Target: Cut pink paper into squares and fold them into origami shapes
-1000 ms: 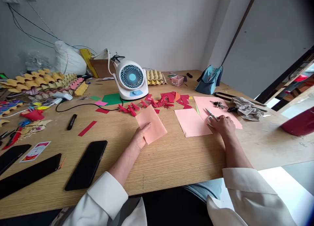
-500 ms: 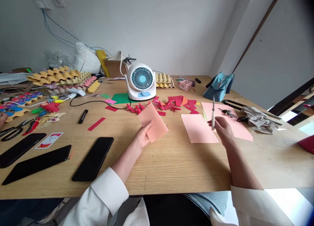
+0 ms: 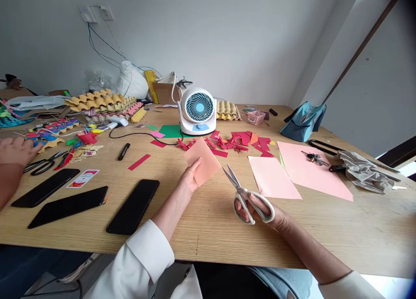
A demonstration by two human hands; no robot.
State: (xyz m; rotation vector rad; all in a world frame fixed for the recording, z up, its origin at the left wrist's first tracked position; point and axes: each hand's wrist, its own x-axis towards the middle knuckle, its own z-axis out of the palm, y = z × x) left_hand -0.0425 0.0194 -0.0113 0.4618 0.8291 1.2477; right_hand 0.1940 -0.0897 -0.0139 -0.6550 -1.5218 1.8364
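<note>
Scissors (image 3: 239, 189) on the move! A second ago they sit over at the pink sheets on the right; now they're up off the paper and swung in across the table (image 3: 221, 236), tips pointing at the peach paper (image 3: 205, 161). So cutter and paper are both in hand, near each other, blades just short of the edge, no contact that I can see.

Look at the right hand (image 3: 260, 204): curled closed around the handles, thumb through one loop, fingers through the other, blades parted a little. Across from it, the left hand (image 3: 191, 177) pinches the peach paper by its near corner, thumb flat on top, the fingers behind hidden from view. That paper is held in front of the fan (image 3: 199, 109), with the smaller pink sheet (image 3: 274, 178) lying to the right of the scissors.
</note>
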